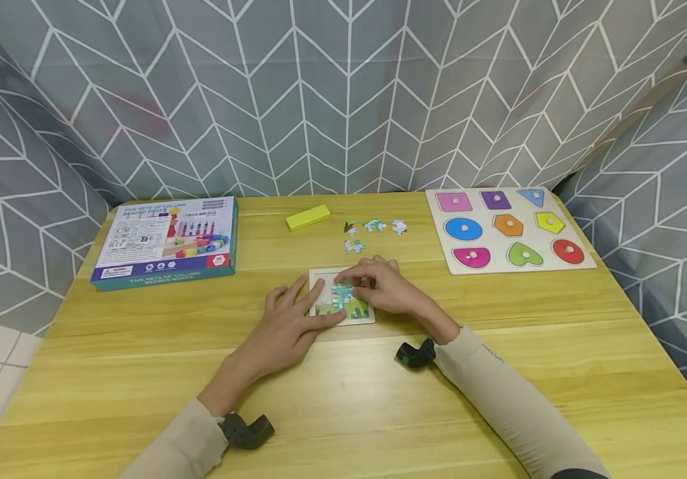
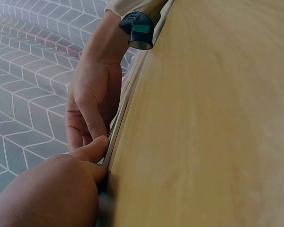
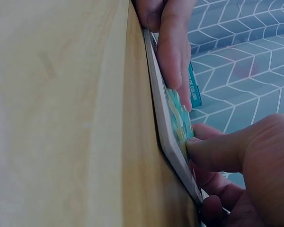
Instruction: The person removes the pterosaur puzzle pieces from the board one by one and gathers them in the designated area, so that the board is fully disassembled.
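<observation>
A small jigsaw puzzle in a pale wooden tray (image 1: 371, 318) lies on the table, its lower part filled with green and blue pieces (image 1: 340, 296). My left hand (image 1: 286, 329) rests with spread fingers on the tray's left side and lower edge. Over the tray's right side, my right hand (image 1: 385, 286) bends its thumb and fingers around a puzzle piece (image 3: 183, 127), largely covered by the fingers. In the left wrist view the tray is edge-on, mostly behind the left thumb (image 2: 92, 150). Loose puzzle pieces (image 1: 374, 226) lie just beyond the right hand.
A boxed bead toy (image 1: 166, 239) lies at the back left. A yellow block (image 1: 308, 217) sits near the table's back edge. At the back right is a shape board (image 1: 485, 249) with colourful knobbed pieces. A patterned grey curtain (image 1: 343, 100) hangs behind the table.
</observation>
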`<state>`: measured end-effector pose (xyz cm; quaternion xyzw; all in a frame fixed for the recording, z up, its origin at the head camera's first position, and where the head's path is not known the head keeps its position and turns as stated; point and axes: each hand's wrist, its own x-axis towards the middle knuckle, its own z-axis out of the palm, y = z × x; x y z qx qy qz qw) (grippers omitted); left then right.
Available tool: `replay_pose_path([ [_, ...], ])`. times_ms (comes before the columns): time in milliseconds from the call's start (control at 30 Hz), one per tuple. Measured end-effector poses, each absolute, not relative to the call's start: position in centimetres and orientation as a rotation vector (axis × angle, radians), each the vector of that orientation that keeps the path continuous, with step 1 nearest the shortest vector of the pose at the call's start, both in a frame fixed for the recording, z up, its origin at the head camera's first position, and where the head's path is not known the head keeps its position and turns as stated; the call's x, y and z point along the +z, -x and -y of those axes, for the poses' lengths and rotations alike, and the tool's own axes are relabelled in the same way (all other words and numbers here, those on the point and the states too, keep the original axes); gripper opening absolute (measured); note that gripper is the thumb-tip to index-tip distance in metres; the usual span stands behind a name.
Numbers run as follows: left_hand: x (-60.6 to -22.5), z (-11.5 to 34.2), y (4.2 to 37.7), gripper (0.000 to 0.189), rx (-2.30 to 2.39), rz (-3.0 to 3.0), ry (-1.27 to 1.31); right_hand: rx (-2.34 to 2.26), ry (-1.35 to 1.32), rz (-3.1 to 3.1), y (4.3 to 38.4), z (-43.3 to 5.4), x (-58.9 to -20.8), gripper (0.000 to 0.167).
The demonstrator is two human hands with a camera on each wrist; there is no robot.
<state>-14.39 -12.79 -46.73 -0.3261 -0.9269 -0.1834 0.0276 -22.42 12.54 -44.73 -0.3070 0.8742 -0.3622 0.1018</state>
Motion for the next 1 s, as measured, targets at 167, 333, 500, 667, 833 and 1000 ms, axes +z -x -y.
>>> replay_pose_path([
  [167,-46.75,12.76,14.43,0.042,-0.569,2.865,1.003,-1.141,0.858,-2.561,22.41,-12.42,-44.85,0.029],
  [333,-46.73,12.76,14.44,0.042,-0.577,2.873,0.998,-1.191,0.851,-2.548,22.34,-12.35,-44.91,0.027],
  [500,-46.72,12.77,14.44,0.042,-0.574,2.876,1.000,-1.158,0.897,-2.574,22.25,-12.42,-44.90,0.028],
  [667,-46.78,12.81,14.45,0.042,-0.558,2.859,1.007,-1.099,0.939,-2.609,22.15,-12.46,-44.79,0.032],
  [833,-46.74,12.83,14.42,0.041,-0.545,2.844,1.021,-1.029,0.979,-2.637,22.09,-12.43,-44.58,0.035],
  [1000,-46.76,12.84,14.42,0.041,-0.540,2.841,1.026,-0.992,1.022,-2.637,22.18,-12.40,-44.41,0.035],
])
